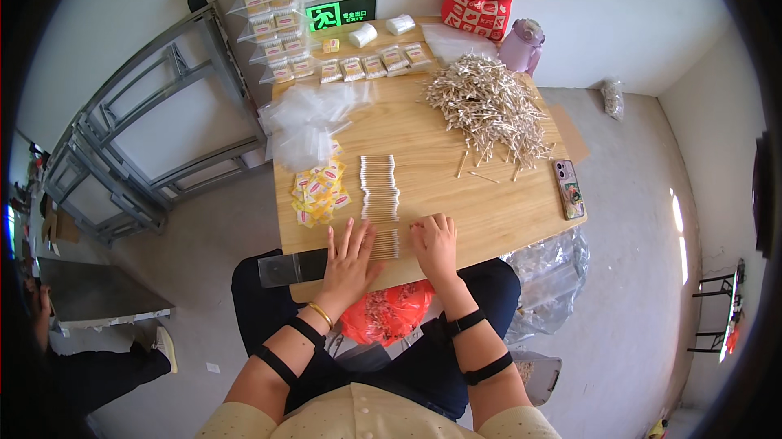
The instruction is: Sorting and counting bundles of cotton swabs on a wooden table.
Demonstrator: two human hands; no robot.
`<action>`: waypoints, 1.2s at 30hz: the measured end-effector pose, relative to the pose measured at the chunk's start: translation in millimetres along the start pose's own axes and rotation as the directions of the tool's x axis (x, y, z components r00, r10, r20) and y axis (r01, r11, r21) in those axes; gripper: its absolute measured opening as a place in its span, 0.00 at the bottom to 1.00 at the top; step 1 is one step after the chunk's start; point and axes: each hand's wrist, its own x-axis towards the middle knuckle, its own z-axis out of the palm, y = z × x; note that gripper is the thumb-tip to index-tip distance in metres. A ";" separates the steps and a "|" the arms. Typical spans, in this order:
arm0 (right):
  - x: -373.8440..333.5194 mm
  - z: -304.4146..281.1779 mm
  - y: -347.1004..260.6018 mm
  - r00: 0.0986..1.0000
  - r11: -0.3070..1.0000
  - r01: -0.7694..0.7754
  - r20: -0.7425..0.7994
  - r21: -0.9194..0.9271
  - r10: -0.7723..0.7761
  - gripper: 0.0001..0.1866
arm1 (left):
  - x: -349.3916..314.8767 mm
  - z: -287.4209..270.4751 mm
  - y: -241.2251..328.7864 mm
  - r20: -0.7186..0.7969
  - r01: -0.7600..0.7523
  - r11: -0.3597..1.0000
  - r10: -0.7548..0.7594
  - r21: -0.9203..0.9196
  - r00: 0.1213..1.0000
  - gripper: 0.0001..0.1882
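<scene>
A column of cotton swabs [379, 186] lies side by side on the wooden table in front of me, its near end between my hands. My left hand [350, 256] is open, fingers spread, and rests at the left ends of the nearest swabs. Just right of the same swabs, my right hand [436, 245] has its fingers curled and pressed together; whatever they may hold is hidden. Beside my left wrist, a dark flat plate with a clear end [278, 270] sits at the table's near edge. Small yellow-and-white printed slips [320, 192] are piled left of the swab column.
A big loose heap of swabs [489, 105] covers the far right of the table [407, 125]. Clear plastic bags [305, 125] lie left, with packed swab bags [375, 64] behind. A phone [569, 190], purple bottle [521, 46] and red tote [479, 7] line the right and back.
</scene>
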 end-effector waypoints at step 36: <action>-51.4 12.9 -19.7 0.947 0.967 0.250 0.218 -0.042 -0.235 0.44 | -12.1 -9.1 0.1 -0.010 0.085 0.995 -0.085 -0.056 0.996 0.42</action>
